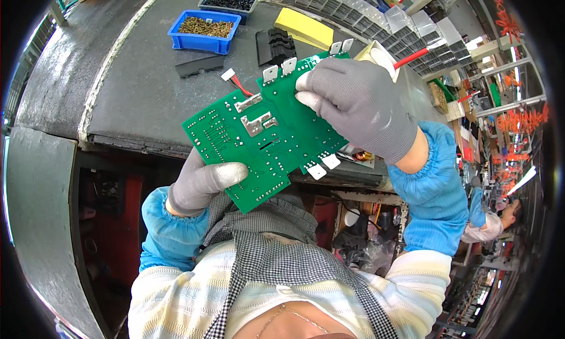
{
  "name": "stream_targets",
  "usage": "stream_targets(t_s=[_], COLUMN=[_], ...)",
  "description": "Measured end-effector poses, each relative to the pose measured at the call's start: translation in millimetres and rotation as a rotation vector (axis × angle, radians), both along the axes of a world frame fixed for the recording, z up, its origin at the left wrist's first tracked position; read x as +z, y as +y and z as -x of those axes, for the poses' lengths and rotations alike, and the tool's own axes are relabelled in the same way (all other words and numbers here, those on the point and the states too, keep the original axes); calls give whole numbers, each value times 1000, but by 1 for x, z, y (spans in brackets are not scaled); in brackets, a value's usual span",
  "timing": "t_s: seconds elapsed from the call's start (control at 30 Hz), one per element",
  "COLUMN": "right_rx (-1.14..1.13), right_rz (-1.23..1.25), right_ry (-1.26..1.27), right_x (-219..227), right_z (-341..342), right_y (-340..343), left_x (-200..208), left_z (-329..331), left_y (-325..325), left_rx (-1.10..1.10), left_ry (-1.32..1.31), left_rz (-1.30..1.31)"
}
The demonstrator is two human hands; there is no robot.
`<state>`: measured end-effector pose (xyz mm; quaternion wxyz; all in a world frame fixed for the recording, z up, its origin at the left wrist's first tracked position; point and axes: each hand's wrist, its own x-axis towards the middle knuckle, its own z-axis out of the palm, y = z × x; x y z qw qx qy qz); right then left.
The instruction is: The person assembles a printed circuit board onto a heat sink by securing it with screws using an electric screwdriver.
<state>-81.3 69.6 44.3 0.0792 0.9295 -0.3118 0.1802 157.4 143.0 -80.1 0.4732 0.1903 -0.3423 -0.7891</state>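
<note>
A large green circuit board [282, 145] is tilted in front of me, solder side up, above the table's near edge. Its lower left part is gripped by my left hand [206, 180], the gloved thumb lying on top and the other fingers out of sight beneath. My right hand [359, 103], also gloved, is closed over the board's upper right part, thumb and forefinger pinched together at its surface; whatever is between them is hidden. Metal tabs [270, 74] stick out along two edges. A red wire lead with a white connector [228, 75] hangs off the far left edge.
Beyond the board, the dark table [135, 92] carries a blue bin of small brass-coloured parts [203, 43], a grey bin of black parts [229, 2], black bars [200, 66], black blocks [275, 46] and a yellow pad [303, 28]. A red-handled tool [410, 58] lies right. Another person [491, 221] sits far right.
</note>
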Motion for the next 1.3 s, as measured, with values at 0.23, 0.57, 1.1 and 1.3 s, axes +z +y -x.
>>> stream_targets(t_s=[0.23, 0.57, 1.1, 1.3], right_rx=[-30, -54, -58, -57], right_rz=[-79, -232, -109, -40], right_ry=[-68, -238, -56, -32], right_x=[-5, 18, 3, 1], right_z=[3, 5, 13, 12], right_y=[6, 15, 31, 43], left_x=[5, 4, 16, 20], left_z=[5, 5, 7, 12], left_y=[4, 7, 26, 36], left_rx=[-2, 15, -55, -33], left_ry=[25, 70, 25, 35], left_rz=[-84, -48, -12, -5])
